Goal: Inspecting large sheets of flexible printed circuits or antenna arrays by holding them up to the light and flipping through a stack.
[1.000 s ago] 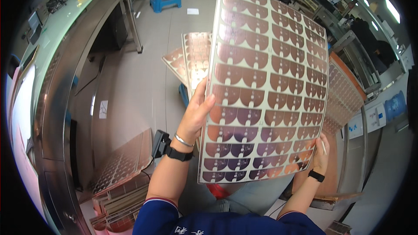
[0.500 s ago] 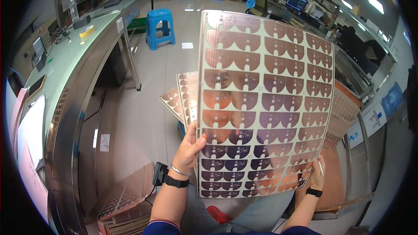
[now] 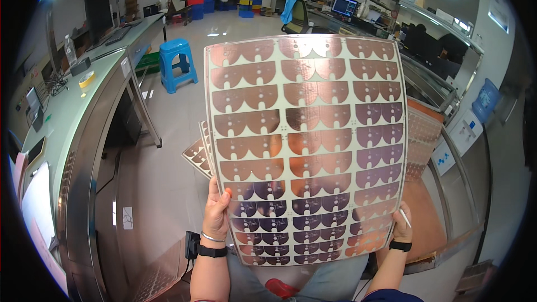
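A large copper-patterned circuit board panel (image 3: 318, 128) is held up in front of me, tilted, with rows of rounded copper shapes on a pale base. My left hand (image 3: 215, 215) grips its lower left edge, thumb on the front face. On the lower right edge my right hand (image 3: 401, 223) is closed, and a thin white pen-like stick (image 3: 405, 218) pokes out from its fingers. The fingers behind the panel are hidden. More patterned panels (image 3: 196, 156) peek out behind its left edge.
At the right, further copper panels (image 3: 422, 140) lean above a brown board (image 3: 422, 207) within a metal frame. A long glass-topped bench (image 3: 103, 70) runs along the left, with a blue stool (image 3: 179, 66) beyond it. Other panels (image 3: 159, 274) stand low at the left.
The panel has swung left in view and now faces me more squarely, with its reflections shifted. Both hands keep their grip. The whole view has also shifted, the room sliding left and down.
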{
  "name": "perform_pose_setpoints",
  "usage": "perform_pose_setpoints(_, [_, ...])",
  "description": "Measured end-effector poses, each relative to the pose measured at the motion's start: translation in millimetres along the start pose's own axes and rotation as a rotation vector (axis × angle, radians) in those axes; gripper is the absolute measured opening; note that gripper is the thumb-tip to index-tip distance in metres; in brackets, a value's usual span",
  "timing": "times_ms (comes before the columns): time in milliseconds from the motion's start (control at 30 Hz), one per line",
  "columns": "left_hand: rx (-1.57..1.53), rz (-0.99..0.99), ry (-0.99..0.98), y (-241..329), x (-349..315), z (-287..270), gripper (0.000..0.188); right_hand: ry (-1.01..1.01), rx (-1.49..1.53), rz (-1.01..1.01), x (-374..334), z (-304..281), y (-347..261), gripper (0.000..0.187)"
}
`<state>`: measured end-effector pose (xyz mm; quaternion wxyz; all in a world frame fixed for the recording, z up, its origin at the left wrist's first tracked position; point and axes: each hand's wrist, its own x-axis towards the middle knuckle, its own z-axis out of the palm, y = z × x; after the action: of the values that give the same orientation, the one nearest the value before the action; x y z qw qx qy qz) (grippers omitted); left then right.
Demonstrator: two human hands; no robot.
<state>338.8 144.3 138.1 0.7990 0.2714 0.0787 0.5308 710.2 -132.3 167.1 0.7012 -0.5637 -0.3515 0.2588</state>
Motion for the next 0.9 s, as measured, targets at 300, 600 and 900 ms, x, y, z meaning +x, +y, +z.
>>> perform_pose_setpoints(300, [-0.008, 0.004, 0.003, -6, -1, -3, 0.057, -0.022, 0.017, -0.041, -13, 13, -23, 0.034])
perform_pose_setpoints(600, [-0.036, 0.018, -0.011, -9, 2, 6, 0.053, -0.069, -0.005, -0.074, -18, 11, -33, 0.034])
perform_pose_setpoints(900, [-0.071, -0.009, -0.076, -14, 5, -10, 0.052, -0.060, 0.018, -0.056, -22, 28, -49, 0.036])
